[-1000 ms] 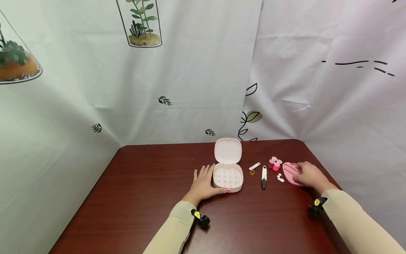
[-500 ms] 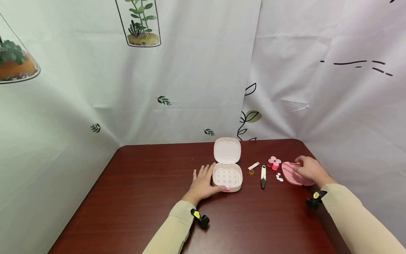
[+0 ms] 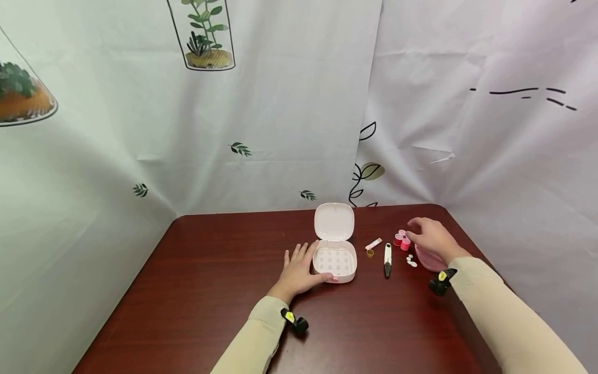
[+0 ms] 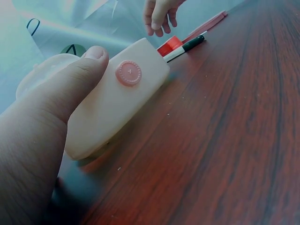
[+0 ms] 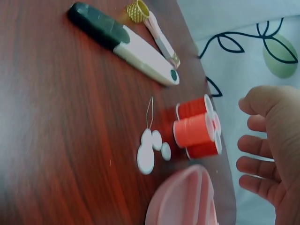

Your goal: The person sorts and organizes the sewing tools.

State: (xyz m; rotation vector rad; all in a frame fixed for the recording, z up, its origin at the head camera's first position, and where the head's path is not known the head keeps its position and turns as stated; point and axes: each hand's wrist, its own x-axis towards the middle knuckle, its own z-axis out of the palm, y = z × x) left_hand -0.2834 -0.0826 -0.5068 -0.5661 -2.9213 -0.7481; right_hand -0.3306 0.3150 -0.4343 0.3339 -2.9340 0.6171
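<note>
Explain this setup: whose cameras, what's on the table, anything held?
No machine here: a person works bare-handed, wearing a head camera and one on each wrist. The head view shows a dark wooden table. The left hand rests against an open pink case, thumb on its front in the left wrist view. The right hand hovers open over red thread spools, holding nothing. Nearby lie thread snips, a thimble, small white buttons and a pink tray.

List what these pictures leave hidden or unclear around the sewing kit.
- Pink tray: head view, mostly hidden beneath the right hand; right wrist view cuts it at the bottom edge.
- Open case interior: left wrist view shows only its outside, behind the left hand's thumb.
- White buttons: head view, too small to count.
</note>
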